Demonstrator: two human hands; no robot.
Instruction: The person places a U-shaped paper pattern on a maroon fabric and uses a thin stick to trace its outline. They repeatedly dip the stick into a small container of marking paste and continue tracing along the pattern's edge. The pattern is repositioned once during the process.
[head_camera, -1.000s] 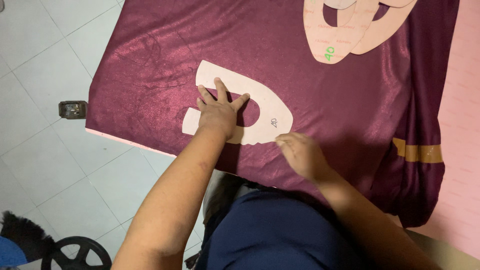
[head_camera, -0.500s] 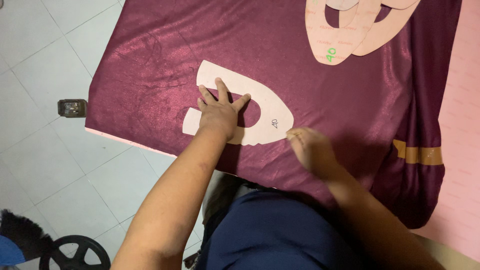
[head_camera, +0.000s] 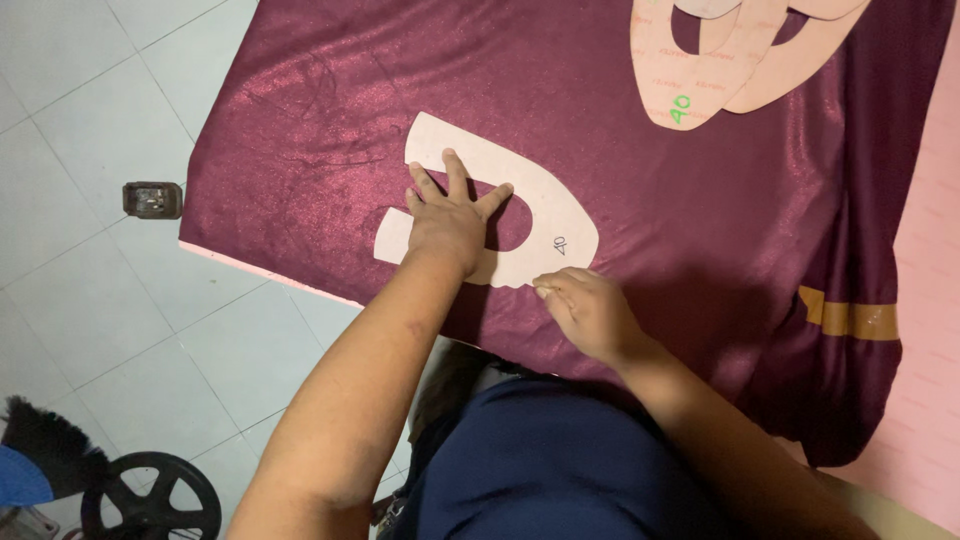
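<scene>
Under the spread fingers of the left hand (head_camera: 450, 222), the cream paper pattern (head_camera: 520, 190) is lying pinned flat on maroon fabric (head_camera: 330, 110). Right hand (head_camera: 588, 312), fingers curled shut, is now touching the pattern's near edge, closer than 1 second ago. Bare fabric is stretching wide beyond both fingertips; 3 more patterns (head_camera: 735, 60) sit well apart.

Shoemaking workshop: card shoe patterns (head_camera: 700, 70), maroon fabric (head_camera: 640, 200).
</scene>
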